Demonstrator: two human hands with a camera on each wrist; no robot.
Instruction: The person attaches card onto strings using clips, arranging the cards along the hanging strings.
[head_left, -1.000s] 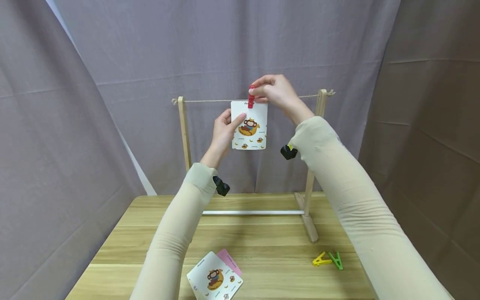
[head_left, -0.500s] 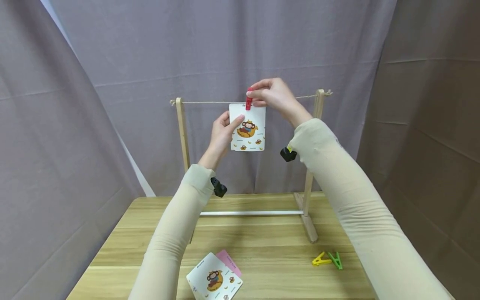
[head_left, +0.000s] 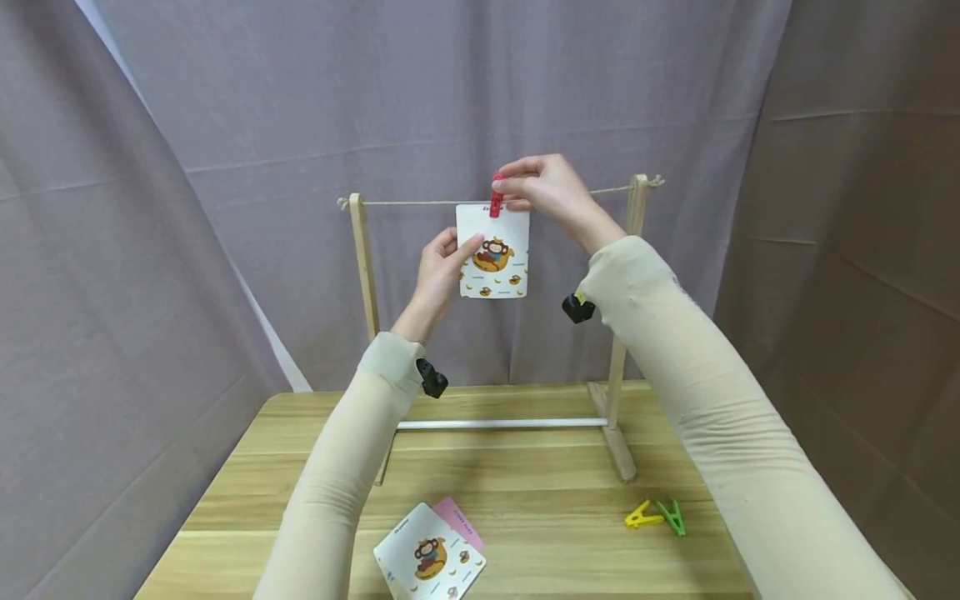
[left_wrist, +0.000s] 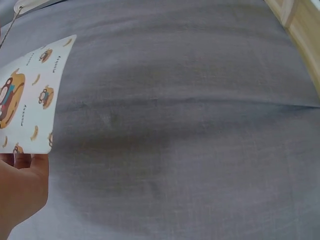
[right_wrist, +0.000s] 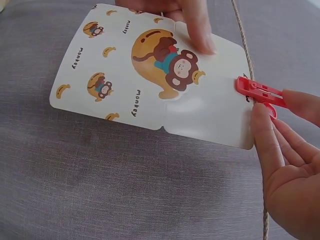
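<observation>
A white card (head_left: 510,225) with a monkey on a banana hangs upright against the rope (head_left: 420,202). My left hand (head_left: 438,271) pinches its left edge, thumb across the front and fingers behind. At the top edge sits a red clothespin (head_left: 496,197), which my right hand (head_left: 551,192) holds between thumb and fingers. In the right wrist view the clothespin (right_wrist: 255,92) lies over the card's top edge beside the rope (right_wrist: 245,40). From the left wrist, only part of the card (left_wrist: 35,95) and my left hand (left_wrist: 22,192) show.
A wooden frame's posts (head_left: 365,267) carry the rope, joined low by a white bar (head_left: 502,424). On the wooden table (head_left: 525,492) lie another monkey card (head_left: 420,542) over a pink card (head_left: 459,521), a yellow clothespin (head_left: 642,516) and a green clothespin (head_left: 671,518). Grey curtains surround it.
Both hands stay on the card and the red clothespin. My left thumb has slid slightly down the card. The view has shifted a little.
</observation>
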